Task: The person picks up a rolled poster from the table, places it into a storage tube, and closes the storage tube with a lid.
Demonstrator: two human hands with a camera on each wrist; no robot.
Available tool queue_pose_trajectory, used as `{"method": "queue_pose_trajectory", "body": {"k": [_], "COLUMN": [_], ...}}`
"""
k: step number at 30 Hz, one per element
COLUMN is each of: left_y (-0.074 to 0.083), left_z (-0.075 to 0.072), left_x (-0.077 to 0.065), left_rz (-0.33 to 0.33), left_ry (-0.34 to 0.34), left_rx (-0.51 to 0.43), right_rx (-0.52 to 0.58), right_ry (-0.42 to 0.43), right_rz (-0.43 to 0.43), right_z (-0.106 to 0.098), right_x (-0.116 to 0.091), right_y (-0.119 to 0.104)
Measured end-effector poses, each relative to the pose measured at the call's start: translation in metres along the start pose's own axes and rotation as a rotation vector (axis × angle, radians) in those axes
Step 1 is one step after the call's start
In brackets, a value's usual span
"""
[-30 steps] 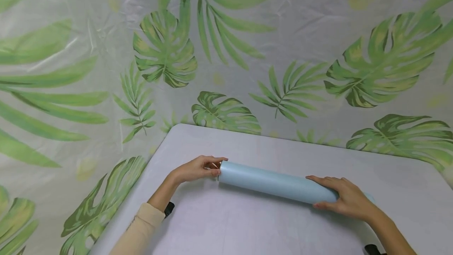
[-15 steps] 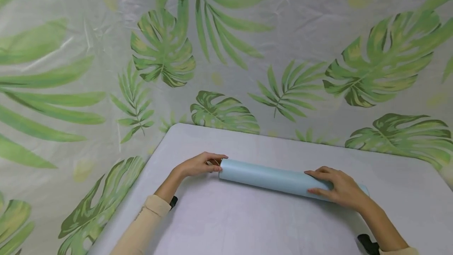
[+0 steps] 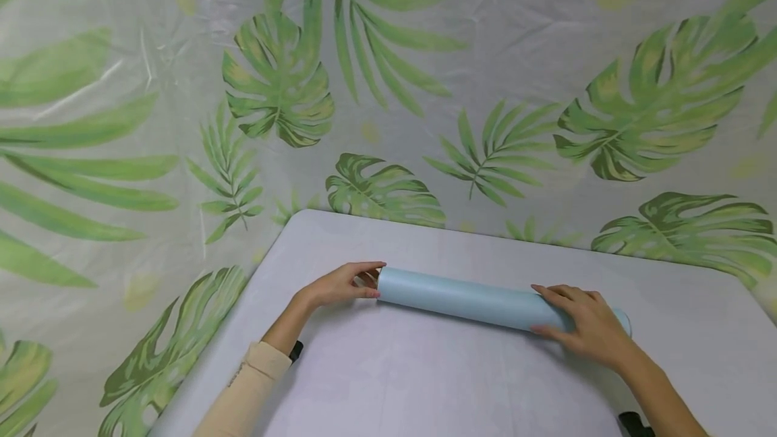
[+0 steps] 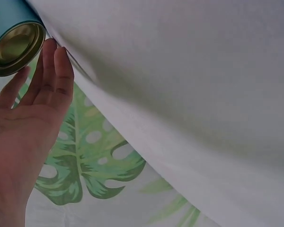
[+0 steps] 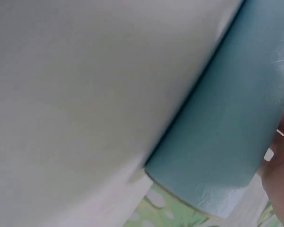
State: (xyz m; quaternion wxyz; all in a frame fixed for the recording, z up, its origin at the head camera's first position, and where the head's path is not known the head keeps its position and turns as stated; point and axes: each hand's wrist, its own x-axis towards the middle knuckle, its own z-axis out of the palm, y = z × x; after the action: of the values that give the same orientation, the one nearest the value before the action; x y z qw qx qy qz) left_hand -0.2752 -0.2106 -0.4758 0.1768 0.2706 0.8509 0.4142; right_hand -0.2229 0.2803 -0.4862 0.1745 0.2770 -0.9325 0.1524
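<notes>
A long light blue tube point(image 3: 455, 297) lies slantwise over the white table in the head view, its right end nearer to me. Its left end is a gold-coloured metal lid point(image 4: 20, 45), facing the left wrist camera. My left hand point(image 3: 336, 284) holds that end between thumb and fingers; other fingers stretch out beside the rim. Near the right end, my right hand point(image 3: 585, 322) grips the tube from above, thumb on the near side and fingers over the far side. In the right wrist view the blue tube point(image 5: 217, 118) shows large, with part of the right hand at the edge.
The white table point(image 3: 388, 369) has rounded corners at the back. Behind and left of it hangs a pale sheet point(image 3: 388, 86) printed with green leaves. Black wrist straps show on both arms.
The tube has shifted slightly away from me, its right end also a little leftward. Both hands have moved with it and kept their hold.
</notes>
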Motion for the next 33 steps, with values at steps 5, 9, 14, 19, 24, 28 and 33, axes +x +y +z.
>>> {"method": "queue_pose_trajectory", "body": {"k": [5,9,14,19,24,28,33], "left_y": [0.001,0.002,0.002,0.001,0.001,0.001,0.002], "left_z": [0.004,0.005,0.005,0.007,0.008,0.008,0.010], "left_x": [0.000,0.000,0.000,0.000,-0.001,-0.001,-0.003], "left_rz": [-0.009,-0.007,-0.020,-0.025,-0.028,-0.031,-0.039], "left_ry": [0.031,0.031,0.042,0.048,0.053,0.058,0.072], "left_rx": [0.017,0.019,0.011,0.012,0.015,0.016,0.025], "right_rx": [-0.024,-0.071,-0.095,-0.102,-0.103,-0.084,-0.065], "right_ry": [-0.006,0.003,0.017,0.017,0.011,-0.010,-0.035], "right_rz": [0.028,0.058,0.094,0.117,0.142,0.219,0.301], "right_z": [-0.004,-0.009,-0.017,-0.020,-0.022,-0.025,-0.029], "right_x": [-0.009,-0.016,-0.024,-0.032,-0.039,-0.045,-0.051], "right_y": [0.002,0.006,0.012,0.017,0.019,0.021,0.023]}}
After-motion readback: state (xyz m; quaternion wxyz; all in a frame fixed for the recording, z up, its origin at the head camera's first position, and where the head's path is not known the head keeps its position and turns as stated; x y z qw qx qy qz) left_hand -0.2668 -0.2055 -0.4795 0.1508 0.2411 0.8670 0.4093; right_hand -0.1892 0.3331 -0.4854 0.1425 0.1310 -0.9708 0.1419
